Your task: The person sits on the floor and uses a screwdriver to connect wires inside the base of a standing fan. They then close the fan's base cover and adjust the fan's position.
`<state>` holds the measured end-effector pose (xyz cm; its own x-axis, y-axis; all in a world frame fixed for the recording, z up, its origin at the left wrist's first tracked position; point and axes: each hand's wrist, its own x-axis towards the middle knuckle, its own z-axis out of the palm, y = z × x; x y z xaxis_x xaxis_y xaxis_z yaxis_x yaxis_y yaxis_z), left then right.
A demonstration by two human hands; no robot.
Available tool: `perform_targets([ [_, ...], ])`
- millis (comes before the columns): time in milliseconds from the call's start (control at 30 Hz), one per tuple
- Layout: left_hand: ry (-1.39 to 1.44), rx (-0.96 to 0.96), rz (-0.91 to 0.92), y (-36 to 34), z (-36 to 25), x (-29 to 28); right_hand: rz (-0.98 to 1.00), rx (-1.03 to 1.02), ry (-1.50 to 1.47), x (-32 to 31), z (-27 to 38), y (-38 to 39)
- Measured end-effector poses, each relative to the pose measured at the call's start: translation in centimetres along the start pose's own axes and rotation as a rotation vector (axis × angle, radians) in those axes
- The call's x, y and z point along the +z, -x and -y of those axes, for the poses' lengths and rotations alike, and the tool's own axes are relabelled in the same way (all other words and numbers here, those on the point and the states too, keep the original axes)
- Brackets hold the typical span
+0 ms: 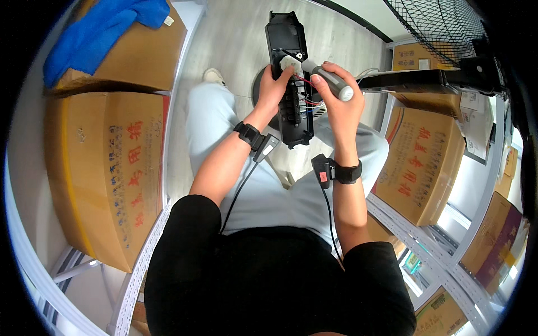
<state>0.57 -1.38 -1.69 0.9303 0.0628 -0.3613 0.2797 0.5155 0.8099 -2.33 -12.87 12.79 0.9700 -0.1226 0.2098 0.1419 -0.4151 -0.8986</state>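
A long black plastic housing (287, 35) stands lengthwise in front of me, above my knees, with its inside facing up. My left hand (270, 95) is closed on its left edge, the thumb lying over the inside near a white part (291, 63). In my right hand (343, 101) is a grey screwdriver (332, 82) with a thick round handle, tilted with its front end toward the white part. Whether its tip touches anything is too small to tell. Thin red wires (303, 80) run beside a black block (293, 106) in the housing.
A round dark stool or base (259, 92) shows behind the housing. Shelves with cardboard boxes (112, 173) and a blue cloth (103, 39) stand at left. More boxes (419, 165) fill racks at right, below a black mesh basket (431, 28) and a dark bar (412, 82).
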Motion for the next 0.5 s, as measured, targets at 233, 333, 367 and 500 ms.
perform_targets([
  [233,0.019,0.007,-0.019,0.1,0.2,0.6,-0.025,-0.027,0.007,-0.1,-0.5,0.0],
  [333,0.074,0.034,-0.009,0.0,0.4,0.6,-0.048,0.010,-0.043,-1.5,0.3,0.5],
  [367,0.081,0.038,-0.010,-0.2,0.3,0.4,-0.049,0.017,-0.058,-2.0,0.6,0.7],
  [500,-0.100,0.190,-0.090,-0.8,0.3,-0.6,-0.080,0.141,-0.182,-4.6,1.4,2.3],
])
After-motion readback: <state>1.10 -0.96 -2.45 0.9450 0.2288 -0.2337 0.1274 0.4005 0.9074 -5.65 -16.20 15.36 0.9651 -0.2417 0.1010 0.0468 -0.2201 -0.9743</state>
